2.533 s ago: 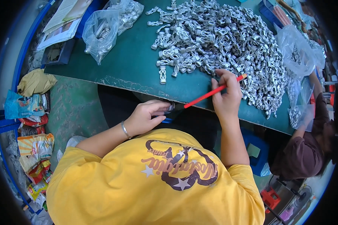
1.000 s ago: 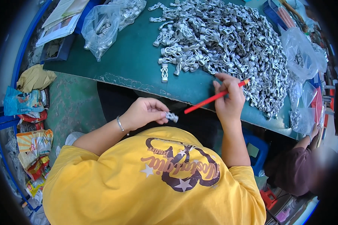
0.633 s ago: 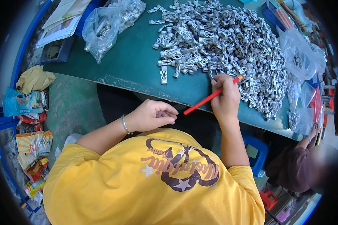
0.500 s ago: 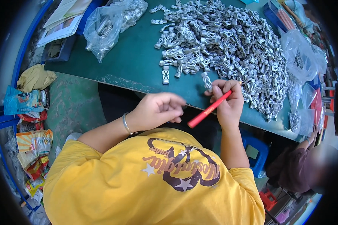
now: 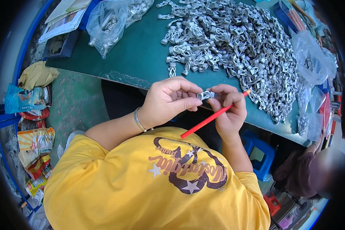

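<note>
My left hand [image 5: 168, 100] and my right hand [image 5: 228, 109] meet at the near edge of the green table [image 5: 142, 57]. Between their fingertips they pinch one small silver metal clip [image 5: 205, 95]. A red pencil [image 5: 214, 114] also lies in my right hand, slanting down toward my chest. A large heap of the same metal clips [image 5: 234, 42] covers the table just beyond my hands. My left wrist carries a thin silver bracelet.
A clear plastic bag of metal parts [image 5: 107, 23] lies at the table's far left, more bags [image 5: 312, 57] at the right. Papers sit at the back left. Snack wrappers [image 5: 30, 138] litter the floor at left. Another person [image 5: 314, 172] sits at lower right beside a blue stool [image 5: 261, 153].
My right hand came back from the heap with a clip. My left hand rose from my lap to meet it, and both now hold the clip together.
</note>
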`<state>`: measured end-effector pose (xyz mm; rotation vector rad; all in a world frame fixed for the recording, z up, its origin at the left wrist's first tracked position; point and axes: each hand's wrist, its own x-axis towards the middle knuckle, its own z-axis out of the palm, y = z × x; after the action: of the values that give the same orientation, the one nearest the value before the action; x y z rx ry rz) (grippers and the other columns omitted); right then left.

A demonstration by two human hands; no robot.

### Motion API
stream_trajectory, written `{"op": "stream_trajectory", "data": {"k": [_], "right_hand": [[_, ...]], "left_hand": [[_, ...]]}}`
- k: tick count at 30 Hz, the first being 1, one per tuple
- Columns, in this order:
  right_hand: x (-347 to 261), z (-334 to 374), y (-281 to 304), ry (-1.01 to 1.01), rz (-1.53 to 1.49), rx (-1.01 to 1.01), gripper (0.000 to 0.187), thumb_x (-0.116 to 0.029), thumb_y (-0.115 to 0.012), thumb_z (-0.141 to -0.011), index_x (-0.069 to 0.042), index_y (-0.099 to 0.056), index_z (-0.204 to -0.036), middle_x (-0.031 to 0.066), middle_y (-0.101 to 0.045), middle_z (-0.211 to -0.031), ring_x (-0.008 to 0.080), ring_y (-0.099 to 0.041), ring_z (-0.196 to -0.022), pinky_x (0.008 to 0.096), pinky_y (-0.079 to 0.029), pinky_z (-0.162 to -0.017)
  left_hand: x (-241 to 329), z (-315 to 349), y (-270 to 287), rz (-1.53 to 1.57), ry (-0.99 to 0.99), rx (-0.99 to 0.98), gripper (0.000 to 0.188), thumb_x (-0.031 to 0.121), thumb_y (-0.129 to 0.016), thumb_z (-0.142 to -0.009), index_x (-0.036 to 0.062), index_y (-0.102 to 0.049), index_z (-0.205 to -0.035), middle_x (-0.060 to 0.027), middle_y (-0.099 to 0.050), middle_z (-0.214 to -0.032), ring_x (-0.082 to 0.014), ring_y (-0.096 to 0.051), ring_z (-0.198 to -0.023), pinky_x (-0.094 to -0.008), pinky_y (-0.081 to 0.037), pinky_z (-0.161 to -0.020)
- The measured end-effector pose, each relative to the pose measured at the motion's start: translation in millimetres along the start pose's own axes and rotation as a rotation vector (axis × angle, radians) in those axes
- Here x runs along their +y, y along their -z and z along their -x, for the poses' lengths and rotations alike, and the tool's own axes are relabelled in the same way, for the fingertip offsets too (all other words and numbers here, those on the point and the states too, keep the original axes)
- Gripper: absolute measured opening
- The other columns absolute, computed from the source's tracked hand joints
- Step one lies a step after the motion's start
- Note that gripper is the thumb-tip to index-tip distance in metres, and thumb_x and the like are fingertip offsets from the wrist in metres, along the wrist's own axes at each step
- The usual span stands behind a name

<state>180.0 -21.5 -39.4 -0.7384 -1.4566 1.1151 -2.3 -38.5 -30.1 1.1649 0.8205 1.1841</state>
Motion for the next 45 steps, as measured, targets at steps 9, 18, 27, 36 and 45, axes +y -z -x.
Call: {"op": "stream_trajectory", "data": {"k": [9,18,27,36,45], "right_hand": [[-13,-7,-8,0.344,0.2,-0.072,0.04,0.005,-0.073,-0.066,-0.007,-0.036,-0.076,0.0171,-0.062,-0.088,0.0212,-0.057,-0.068,0.0271,-0.047,-0.057],[5,-28,-24,0.329,0.517,-0.111,0.03,0.003,-0.07,-0.067,-0.004,-0.041,-0.07,0.0118,-0.059,-0.071,0.0242,-0.056,-0.058,0.03,-0.044,-0.05],[20,-43,-43,0.25,0.979,-0.076,0.027,-0.013,-0.071,-0.068,-0.006,-0.044,-0.07,0.0105,-0.053,-0.064,0.03,-0.052,-0.052,0.0379,-0.042,-0.047],[6,-26,-21,0.446,0.492,-0.023,0.032,0.009,-0.071,-0.064,-0.003,-0.041,-0.07,0.0174,-0.061,-0.079,0.0215,-0.062,-0.061,0.0272,-0.05,-0.052],[-1,-11,-16,0.148,0.159,-0.039,0.024,0.01,-0.059,-0.076,-0.002,-0.039,-0.076,0.0207,-0.061,-0.089,0.0215,-0.065,-0.074,0.0259,-0.053,-0.06]], "left_hand": [[-5,11,9,0.265,0.3,0.056,0.017,-0.001,-0.056,-0.082,-0.0058,-0.054,-0.099,-0.0148,-0.061,-0.094,-0.0189,-0.064,-0.08,-0.0265,-0.054,-0.069],[-32,53,43,0.163,0.536,0.038,0.021,-0.003,-0.058,-0.08,-0.0066,-0.053,-0.1,-0.0162,-0.062,-0.092,-0.0193,-0.064,-0.082,-0.0274,-0.053,-0.073],[-31,48,41,0.003,0.597,0.06,0.025,0.0,-0.057,-0.082,-0.0063,-0.054,-0.106,-0.0133,-0.06,-0.1,-0.0185,-0.062,-0.089,-0.0267,-0.05,-0.079],[13,30,37,0.063,0.387,0.013,0.029,0.0,-0.059,-0.082,-0.0046,-0.053,-0.11,-0.0116,-0.061,-0.091,-0.0163,-0.063,-0.08,-0.0253,-0.052,-0.07],[11,16,24,0.019,0.2,0.098,0.018,-0.002,-0.059,-0.081,-0.0061,-0.056,-0.098,-0.0102,-0.06,-0.09,-0.0152,-0.063,-0.078,-0.0238,-0.052,-0.069]]}}
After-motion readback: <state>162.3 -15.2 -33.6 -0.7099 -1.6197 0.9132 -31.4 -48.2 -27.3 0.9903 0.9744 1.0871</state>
